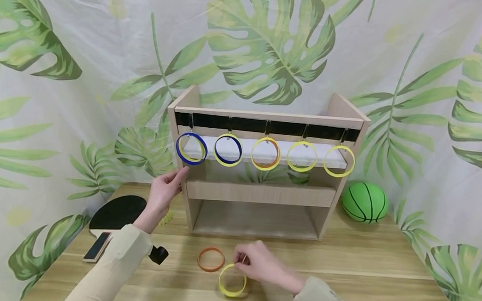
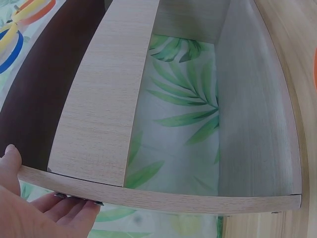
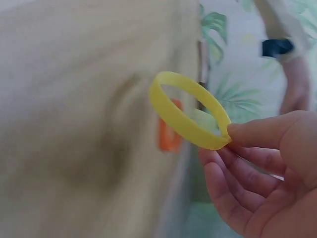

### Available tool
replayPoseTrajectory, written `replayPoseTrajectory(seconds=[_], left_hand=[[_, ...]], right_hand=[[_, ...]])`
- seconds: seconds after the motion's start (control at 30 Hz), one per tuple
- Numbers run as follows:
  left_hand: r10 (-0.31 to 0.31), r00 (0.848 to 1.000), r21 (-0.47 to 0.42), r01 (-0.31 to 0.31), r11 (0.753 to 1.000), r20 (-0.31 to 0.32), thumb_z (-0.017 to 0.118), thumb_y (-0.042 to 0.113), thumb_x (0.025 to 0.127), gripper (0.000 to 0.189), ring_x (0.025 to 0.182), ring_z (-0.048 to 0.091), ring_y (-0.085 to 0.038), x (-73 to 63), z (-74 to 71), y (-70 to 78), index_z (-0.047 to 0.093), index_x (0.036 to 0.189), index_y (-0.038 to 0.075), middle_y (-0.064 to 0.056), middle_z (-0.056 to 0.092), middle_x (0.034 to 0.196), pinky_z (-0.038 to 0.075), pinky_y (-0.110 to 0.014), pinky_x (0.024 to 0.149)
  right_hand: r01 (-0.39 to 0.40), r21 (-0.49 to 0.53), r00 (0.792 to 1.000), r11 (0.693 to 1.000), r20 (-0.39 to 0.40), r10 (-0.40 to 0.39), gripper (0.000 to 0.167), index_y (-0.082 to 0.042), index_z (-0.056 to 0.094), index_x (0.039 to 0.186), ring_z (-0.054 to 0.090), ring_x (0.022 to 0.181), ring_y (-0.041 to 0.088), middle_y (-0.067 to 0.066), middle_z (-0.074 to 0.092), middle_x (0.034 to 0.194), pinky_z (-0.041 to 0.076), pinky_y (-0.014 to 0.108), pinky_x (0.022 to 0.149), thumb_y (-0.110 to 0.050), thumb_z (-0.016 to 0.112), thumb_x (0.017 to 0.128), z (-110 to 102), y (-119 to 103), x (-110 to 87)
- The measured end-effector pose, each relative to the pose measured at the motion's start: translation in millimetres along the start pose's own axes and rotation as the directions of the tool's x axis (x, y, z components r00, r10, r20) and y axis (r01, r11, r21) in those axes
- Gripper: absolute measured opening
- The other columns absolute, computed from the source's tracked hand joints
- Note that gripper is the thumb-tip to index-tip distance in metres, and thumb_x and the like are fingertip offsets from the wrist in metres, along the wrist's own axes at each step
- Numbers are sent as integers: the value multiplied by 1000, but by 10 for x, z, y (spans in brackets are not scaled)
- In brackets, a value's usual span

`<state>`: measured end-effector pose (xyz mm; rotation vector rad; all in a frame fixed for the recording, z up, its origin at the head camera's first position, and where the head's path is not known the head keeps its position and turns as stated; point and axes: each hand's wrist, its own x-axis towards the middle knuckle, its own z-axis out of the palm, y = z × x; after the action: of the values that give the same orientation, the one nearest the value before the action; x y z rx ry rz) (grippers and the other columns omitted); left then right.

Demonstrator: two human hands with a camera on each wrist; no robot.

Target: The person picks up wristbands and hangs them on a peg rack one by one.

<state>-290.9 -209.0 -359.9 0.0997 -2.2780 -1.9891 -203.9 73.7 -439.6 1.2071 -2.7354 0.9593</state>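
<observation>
My right hand (image 1: pixel 260 264) pinches a yellow wristband (image 3: pixel 181 121) between thumb and fingers, low above the table in front of the shelf. An orange wristband (image 1: pixel 209 270) lies on the tabletop just left of it. With the thumb on one face and fingers on the other, my left hand (image 1: pixel 165 189) grips the left side panel of the wooden shelf (image 2: pixel 148 198). Hooks along the shelf's black strip (image 1: pixel 248 124) carry several wristbands: blue with yellow (image 1: pixel 190 163) at the left, yellow with blue (image 1: pixel 227 165), yellow with orange (image 1: pixel 264 169), then plain yellow ones (image 1: pixel 339 175) to the right.
A green ball (image 1: pixel 365 202) sits right of the shelf. At the left lie a black paddle (image 1: pixel 117 212) and a dark-topped block (image 1: pixel 97 247). Behind my left wrist is a small yellow object (image 1: pixel 166 218), partly hidden. Leaf-patterned cloth (image 1: pixel 106 45) hangs behind the table.
</observation>
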Motion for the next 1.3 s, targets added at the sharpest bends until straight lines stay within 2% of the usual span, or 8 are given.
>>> replayPoseTrajectory(seconds=[0.17, 0.3, 0.57, 0.67, 0.8, 0.97, 1.1, 1.3], left_hand=[[-4, 1000, 11, 4, 1000, -13, 59, 53, 95, 68, 139, 47, -25, -2, 6, 0, 50, 145, 7, -13, 47, 153, 44, -40, 112], [-6, 1000, 16, 6, 1000, -15, 59, 53, 95, 68, 138, 48, -25, -4, -1, -4, 50, 145, 8, -12, 47, 153, 44, -39, 111], [-2, 1000, 5, 2, 1000, -10, 57, 50, 97, 66, 140, 46, -25, -13, -9, -2, 47, 146, 8, -12, 45, 154, 43, -40, 112], [-4, 1000, -4, 4, 1000, -8, 57, 49, 97, 65, 140, 46, -25, -13, -10, -1, 47, 146, 8, -11, 44, 155, 43, -40, 112], [-5, 1000, -7, 5, 1000, -5, 58, 49, 97, 65, 141, 45, -25, -20, -16, 3, 46, 147, 8, -10, 42, 156, 43, -39, 112], [-1, 1000, 0, 1, 1000, -8, 58, 50, 96, 67, 141, 45, -25, -29, -15, 8, 46, 147, 8, -9, 42, 157, 43, -39, 111], [3, 1000, 8, -3, 1000, -9, 57, 50, 97, 67, 140, 47, -25, -28, -7, 8, 46, 147, 8, -10, 42, 156, 44, -39, 111], [8, 1000, 15, -8, 1000, -1, 57, 50, 97, 66, 139, 47, -25, -22, -1, 13, 46, 147, 8, -11, 44, 155, 44, -39, 111]], right_hand=[[56, -51, 993, 997, -100, -61, 5, -5, 69, 84, 61, 67, 0, 5, 73, 78, 51, 9, 61, -2, 72, 86, -508, -64, -33], [75, -105, 970, 992, -223, -97, 6, -5, 70, 87, 64, 69, 4, 5, 72, 80, 54, 12, 62, -1, 74, 85, -1003, -166, -60], [79, -271, 876, 959, -440, -197, 8, -4, 71, 88, 66, 70, 10, 6, 73, 81, 58, 18, 63, 2, 74, 84, -1926, -423, -116], [62, -328, 842, 943, -491, -226, 8, -5, 71, 87, 67, 69, 11, 6, 73, 81, 58, 22, 62, 2, 75, 84, -2178, -471, -102], [7, -364, 814, 931, -539, -217, 8, -5, 71, 88, 69, 72, 13, 6, 74, 84, 60, 27, 64, 2, 74, 85, -2421, -490, -60], [-57, -361, 808, 931, -564, -169, 5, -4, 71, 90, 69, 73, 16, 7, 74, 83, 58, 26, 68, -1, 73, 87, -2574, -433, 18], [-95, -343, 830, 934, -546, -116, 2, -3, 71, 92, 69, 74, 17, 8, 74, 84, 58, 26, 70, -3, 70, 89, -2607, -354, 65], [-124, -312, 863, 942, -502, -52, 4, -3, 71, 93, 70, 78, 21, 11, 74, 88, 60, 38, 74, -6, 69, 92, -2613, -293, 90]])
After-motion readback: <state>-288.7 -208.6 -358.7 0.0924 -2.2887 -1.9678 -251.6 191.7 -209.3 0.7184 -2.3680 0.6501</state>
